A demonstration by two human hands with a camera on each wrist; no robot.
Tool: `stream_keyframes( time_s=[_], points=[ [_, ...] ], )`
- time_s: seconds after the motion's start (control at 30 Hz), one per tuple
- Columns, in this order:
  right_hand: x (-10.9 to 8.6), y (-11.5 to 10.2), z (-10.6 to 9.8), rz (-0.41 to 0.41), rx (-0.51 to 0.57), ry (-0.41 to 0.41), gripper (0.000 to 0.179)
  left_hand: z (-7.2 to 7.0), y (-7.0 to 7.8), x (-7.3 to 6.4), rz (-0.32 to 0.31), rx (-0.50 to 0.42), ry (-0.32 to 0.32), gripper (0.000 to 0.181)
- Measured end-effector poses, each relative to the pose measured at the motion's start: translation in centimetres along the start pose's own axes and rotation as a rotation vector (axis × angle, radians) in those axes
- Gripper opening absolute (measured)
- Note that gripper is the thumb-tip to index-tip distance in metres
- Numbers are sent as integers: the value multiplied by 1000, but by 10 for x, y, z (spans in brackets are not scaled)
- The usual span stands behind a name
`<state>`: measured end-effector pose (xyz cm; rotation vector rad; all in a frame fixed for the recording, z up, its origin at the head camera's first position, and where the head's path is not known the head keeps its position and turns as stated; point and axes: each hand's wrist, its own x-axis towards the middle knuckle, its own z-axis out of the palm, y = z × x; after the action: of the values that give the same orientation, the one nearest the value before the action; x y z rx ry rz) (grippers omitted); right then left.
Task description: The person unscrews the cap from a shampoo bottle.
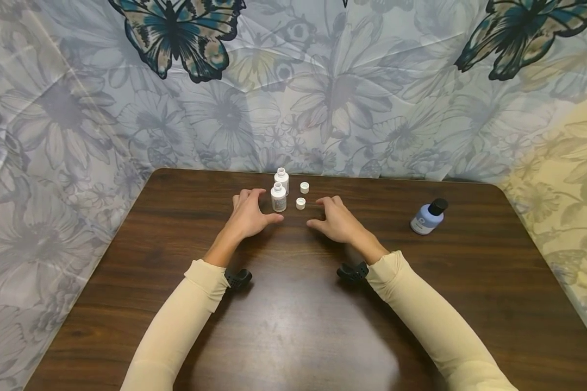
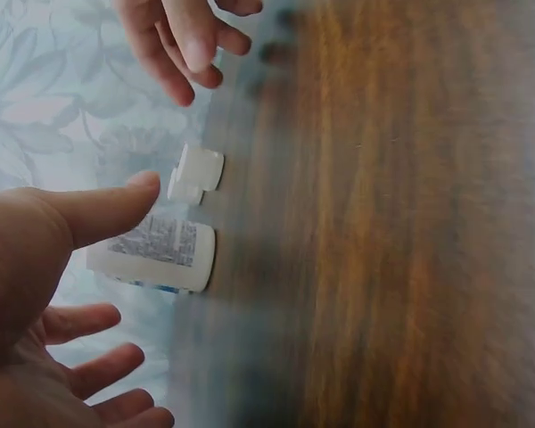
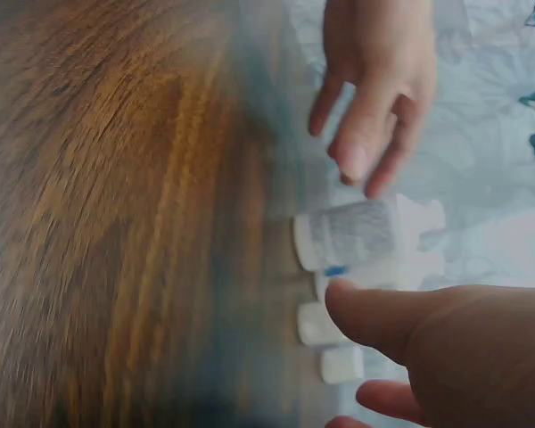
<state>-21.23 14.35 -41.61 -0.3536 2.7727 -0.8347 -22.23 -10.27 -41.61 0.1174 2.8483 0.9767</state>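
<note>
Two small white bottles without caps stand one behind the other near the table's back edge: the front bottle bears a printed label, and the rear bottle is partly hidden by it. To their right lie two white caps, a nearer cap and a farther cap. My left hand is just left of the front bottle, thumb and fingers spread apart, holding nothing. Right of the caps, my right hand hovers with parted thumb and fingers, also holding nothing. The left wrist view shows the front bottle beyond the left thumb.
A blue-lavender bottle with a black cap stands on the right part of the brown wooden table. Behind the table's back edge hangs a floral cloth with butterflies. Both wrists wear black devices.
</note>
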Motion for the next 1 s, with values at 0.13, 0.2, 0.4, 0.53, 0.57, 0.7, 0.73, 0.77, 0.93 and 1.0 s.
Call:
stream_keyframes(
  time_s=[0.13, 0.2, 0.4, 0.53, 0.57, 0.7, 0.73, 0.77, 0.93, 1.0],
  points=[
    [-17, 7, -12, 13, -14, -1, 69, -2, 2, -16, 6, 6, -57, 90],
    [-25, 10, -18, 28, -16, -3, 70, -3, 4, -24, 14, 9, -89, 90],
    [-48, 21, -39, 30, -61, 17, 72, -2, 19, -42, 50, 44, -136, 83],
    [-62, 25, -52, 34, -80, 32, 75, 1, 32, -52, 93, 51, -148, 80],
    [-66, 25, -55, 36, -81, 35, 76, 3, 35, -54, 106, 53, -152, 80],
    [-81, 26, -64, 62, -89, 39, 79, 10, 46, -59, 154, 54, -170, 80],
    [-85, 27, -66, 69, -92, 38, 80, 12, 48, -59, 168, 57, -172, 80],
    [-89, 27, -68, 76, -96, 39, 80, 14, 50, -59, 180, 58, -172, 80],
    [-110, 33, -77, 82, -117, 53, 85, 22, 60, -58, 240, 71, -172, 81],
    [-120, 36, -82, 73, -116, 75, 86, 26, 64, -57, 264, 70, -173, 80]
  ],
)
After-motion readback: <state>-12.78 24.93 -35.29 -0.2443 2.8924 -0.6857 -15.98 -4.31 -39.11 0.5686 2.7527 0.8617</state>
